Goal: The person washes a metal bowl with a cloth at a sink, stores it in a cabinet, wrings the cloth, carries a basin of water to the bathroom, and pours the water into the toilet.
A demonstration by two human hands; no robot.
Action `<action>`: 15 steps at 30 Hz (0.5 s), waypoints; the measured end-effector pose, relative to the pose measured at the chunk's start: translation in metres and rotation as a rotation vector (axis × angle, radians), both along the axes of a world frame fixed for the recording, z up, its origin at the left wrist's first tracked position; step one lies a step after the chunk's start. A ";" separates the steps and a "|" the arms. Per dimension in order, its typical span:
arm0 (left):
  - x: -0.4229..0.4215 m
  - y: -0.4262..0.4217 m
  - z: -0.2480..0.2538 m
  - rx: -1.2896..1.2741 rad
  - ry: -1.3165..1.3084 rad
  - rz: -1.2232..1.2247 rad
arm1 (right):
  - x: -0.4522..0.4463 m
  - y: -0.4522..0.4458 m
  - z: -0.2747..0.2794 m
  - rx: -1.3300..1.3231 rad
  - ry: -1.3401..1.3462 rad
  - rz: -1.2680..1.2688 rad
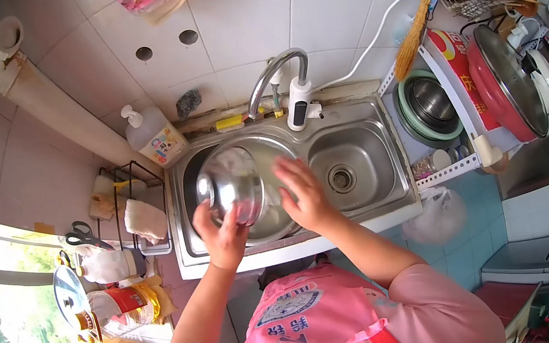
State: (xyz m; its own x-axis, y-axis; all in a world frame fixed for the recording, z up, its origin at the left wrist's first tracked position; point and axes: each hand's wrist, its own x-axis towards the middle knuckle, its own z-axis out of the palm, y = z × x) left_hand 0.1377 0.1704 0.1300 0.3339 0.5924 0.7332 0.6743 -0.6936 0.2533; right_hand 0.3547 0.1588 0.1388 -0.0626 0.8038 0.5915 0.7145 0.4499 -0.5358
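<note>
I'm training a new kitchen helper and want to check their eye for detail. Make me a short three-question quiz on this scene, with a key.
1. Multiple choice: where does the pump bottle stand?
a) in the sink
b) beside the sink's back left corner
c) on the floor
2. True or false: the left hand is on the metal bowl.
3. Fill in: as pictured, an uncovered drain shows in the ____ basin of the sink.

Key: 1 b; 2 true; 3 right-hand.
</note>
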 end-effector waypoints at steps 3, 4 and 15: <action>0.011 0.039 -0.054 -0.230 0.263 -0.036 | 0.017 0.043 -0.105 -0.550 -0.152 -0.002; 0.011 0.037 -0.062 -0.258 0.242 -0.029 | 0.019 0.034 -0.104 -0.428 -0.097 -0.048; 0.029 0.019 -0.049 -0.230 0.211 -0.001 | 0.016 0.023 -0.078 -0.495 -0.003 -0.082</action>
State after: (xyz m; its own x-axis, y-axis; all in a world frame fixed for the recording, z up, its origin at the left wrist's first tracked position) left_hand 0.1669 0.1894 0.0812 0.4653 0.7344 0.4941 0.7281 -0.6350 0.2582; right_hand 0.3705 0.1823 0.0604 0.0119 0.9903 0.1382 0.7386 0.0844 -0.6688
